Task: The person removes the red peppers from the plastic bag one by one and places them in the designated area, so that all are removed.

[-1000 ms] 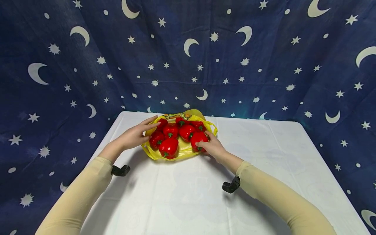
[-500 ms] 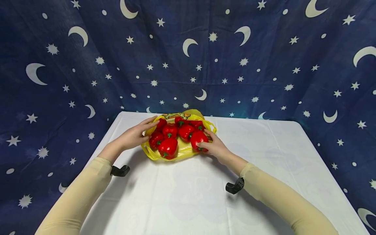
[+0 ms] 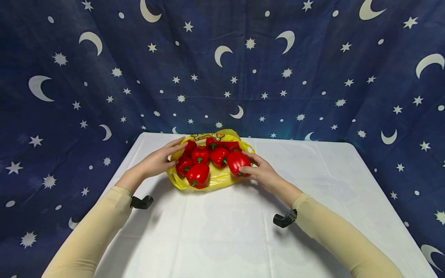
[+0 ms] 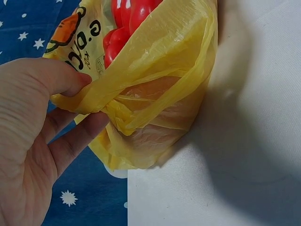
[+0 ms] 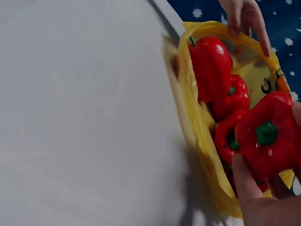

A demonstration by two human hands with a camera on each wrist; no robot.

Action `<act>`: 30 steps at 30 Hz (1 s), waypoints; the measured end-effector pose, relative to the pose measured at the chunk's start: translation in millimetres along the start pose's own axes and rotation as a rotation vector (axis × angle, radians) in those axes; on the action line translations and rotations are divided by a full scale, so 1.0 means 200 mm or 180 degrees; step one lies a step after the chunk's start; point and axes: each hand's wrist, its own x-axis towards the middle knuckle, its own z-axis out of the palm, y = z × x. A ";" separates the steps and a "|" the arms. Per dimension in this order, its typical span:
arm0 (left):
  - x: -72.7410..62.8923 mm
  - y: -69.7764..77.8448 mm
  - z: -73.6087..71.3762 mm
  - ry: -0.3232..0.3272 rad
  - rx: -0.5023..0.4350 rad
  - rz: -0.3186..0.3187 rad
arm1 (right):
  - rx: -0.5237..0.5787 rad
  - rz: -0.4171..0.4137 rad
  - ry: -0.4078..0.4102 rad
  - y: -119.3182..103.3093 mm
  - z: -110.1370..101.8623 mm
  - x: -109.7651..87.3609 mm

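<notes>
At the back of the table a thin yellow plastic bag (image 3: 220, 182) lies with its mouth spread wide, several red bell peppers inside. My right hand (image 3: 264, 173) grips one red bell pepper (image 3: 238, 162) between thumb and fingers at the bag's right side. In the right wrist view this pepper (image 5: 277, 148) shows its green stem and overlaps the peppers behind it. My left hand (image 3: 156, 161) is at the bag's left edge. The left wrist view shows its thumb and fingers pinching the bag's folded rim (image 4: 96, 92).
Other peppers (image 3: 198, 174) lie close together in the left and back of the bag. A white cloth covers the table (image 3: 215, 235). Behind it hangs a dark blue curtain (image 3: 208, 69) with moons and stars.
My right hand has shifted right and slightly up, bringing the gripped bell pepper with it. The pepper now appears larger in the head view. My left hand stays at the bag's rim.
</notes>
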 end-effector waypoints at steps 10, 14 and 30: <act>0.00 0.00 -0.01 0.0021 -0.0031 0.0084 | 0.0213 -0.0259 -0.0086 -0.05 -0.18 -0.03; 0.00 0.00 -0.01 0.0025 -0.0043 0.0077 | 0.0205 -0.0271 0.0059 -0.07 -0.26 -0.02; 0.01 0.00 0.00 0.0007 -0.0041 -0.0005 | -0.0030 -0.0294 0.0580 -0.09 -0.51 -0.02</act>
